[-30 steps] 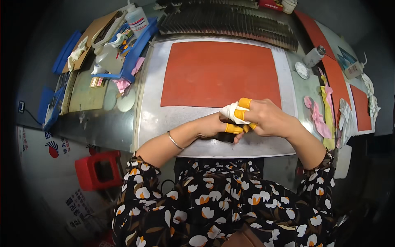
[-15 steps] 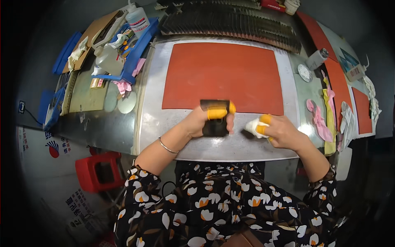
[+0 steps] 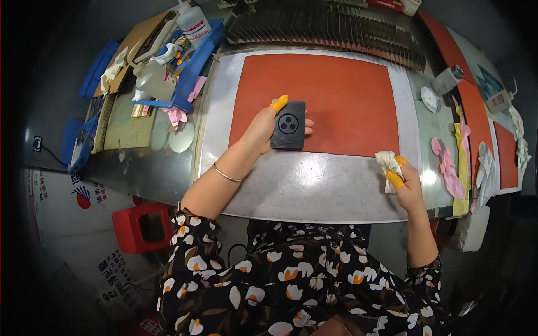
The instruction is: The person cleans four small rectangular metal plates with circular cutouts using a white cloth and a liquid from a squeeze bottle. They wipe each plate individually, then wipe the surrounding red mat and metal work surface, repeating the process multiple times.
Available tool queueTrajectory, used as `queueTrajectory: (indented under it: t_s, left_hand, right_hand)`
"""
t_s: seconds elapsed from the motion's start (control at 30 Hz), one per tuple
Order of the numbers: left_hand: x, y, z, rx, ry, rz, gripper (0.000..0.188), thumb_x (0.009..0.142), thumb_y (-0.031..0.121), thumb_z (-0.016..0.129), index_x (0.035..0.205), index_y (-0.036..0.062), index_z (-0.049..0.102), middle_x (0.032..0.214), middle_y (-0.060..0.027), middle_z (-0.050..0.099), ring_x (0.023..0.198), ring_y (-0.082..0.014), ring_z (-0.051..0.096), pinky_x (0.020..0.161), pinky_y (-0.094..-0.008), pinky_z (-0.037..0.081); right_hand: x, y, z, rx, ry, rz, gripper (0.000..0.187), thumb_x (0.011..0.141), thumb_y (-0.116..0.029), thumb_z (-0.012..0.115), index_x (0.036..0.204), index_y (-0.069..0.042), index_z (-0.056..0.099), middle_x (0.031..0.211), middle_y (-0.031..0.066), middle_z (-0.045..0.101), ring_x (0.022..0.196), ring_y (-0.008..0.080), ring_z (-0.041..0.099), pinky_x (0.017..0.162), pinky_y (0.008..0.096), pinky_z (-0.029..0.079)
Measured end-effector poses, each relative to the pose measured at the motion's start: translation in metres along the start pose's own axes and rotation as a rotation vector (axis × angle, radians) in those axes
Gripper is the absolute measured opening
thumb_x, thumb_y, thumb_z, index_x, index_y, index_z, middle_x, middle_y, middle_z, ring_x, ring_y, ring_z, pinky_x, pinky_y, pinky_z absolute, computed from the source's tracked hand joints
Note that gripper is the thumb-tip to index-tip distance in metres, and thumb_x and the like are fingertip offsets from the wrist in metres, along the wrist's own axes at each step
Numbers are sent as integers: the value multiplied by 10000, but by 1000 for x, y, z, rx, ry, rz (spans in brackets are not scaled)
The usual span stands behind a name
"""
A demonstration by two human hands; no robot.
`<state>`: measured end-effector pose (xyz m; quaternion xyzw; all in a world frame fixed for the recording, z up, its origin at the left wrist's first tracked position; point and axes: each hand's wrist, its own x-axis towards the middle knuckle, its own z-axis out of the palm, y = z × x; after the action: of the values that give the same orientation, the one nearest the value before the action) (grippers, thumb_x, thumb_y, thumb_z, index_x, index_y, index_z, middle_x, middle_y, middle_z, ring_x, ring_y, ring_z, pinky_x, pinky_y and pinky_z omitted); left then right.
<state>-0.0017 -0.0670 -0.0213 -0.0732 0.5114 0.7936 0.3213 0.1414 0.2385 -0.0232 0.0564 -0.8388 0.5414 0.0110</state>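
My left hand [image 3: 263,131] is closed on a black phone back panel [image 3: 288,136], its thumb along the top left corner and fingertips showing past the right edge. Toward me faces a round ring with several smaller circles inside. The panel is held over the near part of a red mat [image 3: 325,95]. Off to the right, by the mat's near right corner, my right hand [image 3: 408,182] pinches a crumpled white cloth [image 3: 386,163]. Yellow finger cots cover some fingertips on both hands.
A black slotted rack [image 3: 325,36] holding thin upright pieces stands behind the mat. On the left is a blue tray [image 3: 193,70] with bottles. To the right lie a silver-capped bottle [image 3: 446,81], pink cloth [image 3: 446,168] and yellow cloth [image 3: 462,162]. A red stool [image 3: 126,229] stands below left.
My left hand has raised the panel away from me over the mat, its ringed face now showing. My right hand has moved right with the cloth, apart from the left.
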Motion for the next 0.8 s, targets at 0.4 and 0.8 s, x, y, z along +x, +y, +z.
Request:
queueTrajectory:
  t_s: [0.4, 0.8]
  left_hand:
    - [-2, 10, -17, -382, 145, 38, 522, 978, 344, 222, 1175, -69, 473, 1071, -267, 572, 933, -350, 617, 813, -411, 523]
    - [-7, -17, 26, -976, 308, 118, 549, 984, 353, 196, 1208, -121, 359, 1195, -296, 470, 1094, -390, 514, 955, -446, 457]
  right_hand:
    - [33, 1, 15, 88, -176, 4, 135, 814, -39, 538, 917, 21, 601, 849, 104, 575, 772, 206, 533, 690, 288, 416]
    - [65, -25, 88, -406, 143, -745, 403, 575, 12, 608, 977, -6, 591, 898, 171, 561, 685, 297, 568, 572, 375, 485]
